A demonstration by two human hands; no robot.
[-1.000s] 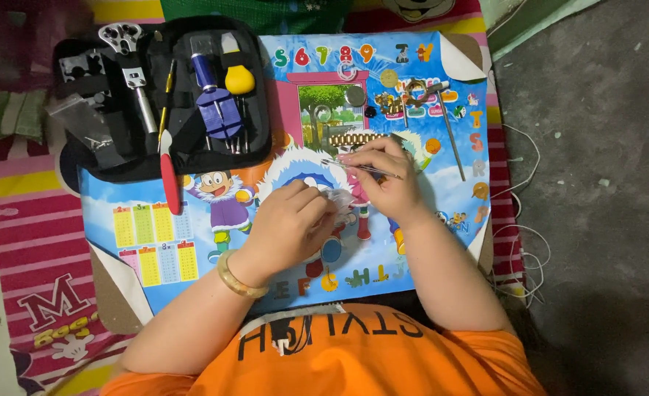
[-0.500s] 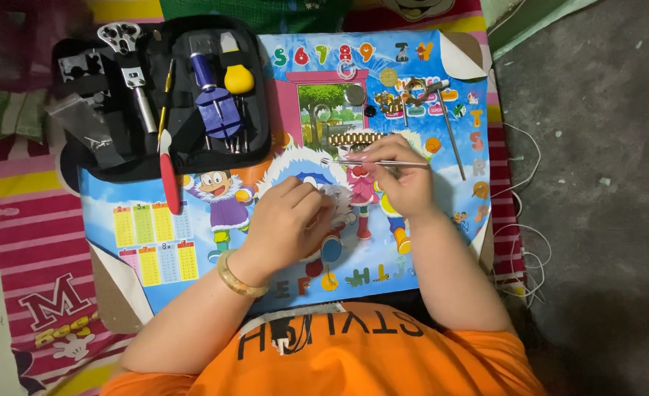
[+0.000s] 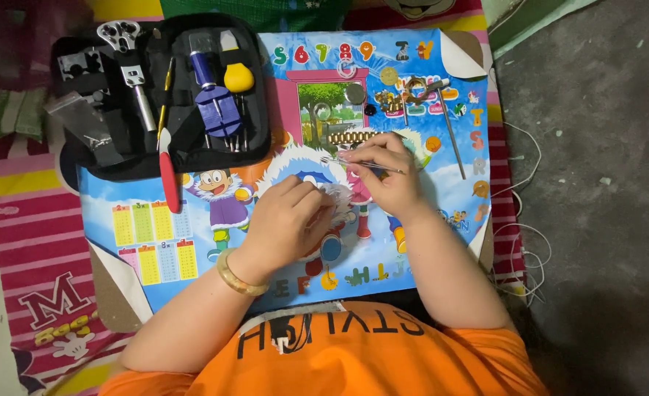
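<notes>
Partly hidden, the right hand (image 3: 386, 176) pinches tweezers (image 3: 361, 164); whatever the left hand's (image 3: 291, 220) curled grip covers stays unclear.

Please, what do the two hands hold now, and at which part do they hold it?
The right hand holds thin metal tweezers near their middle. The left hand covers something small on the poster; what it is cannot be told.

You hold thin metal tweezers (image 3: 361, 166) lying almost level, tips pointing left, over the middle of the cartoon poster. Just far of them lies a short gold-toned watch band (image 3: 351, 137), stretched left to right.
</notes>
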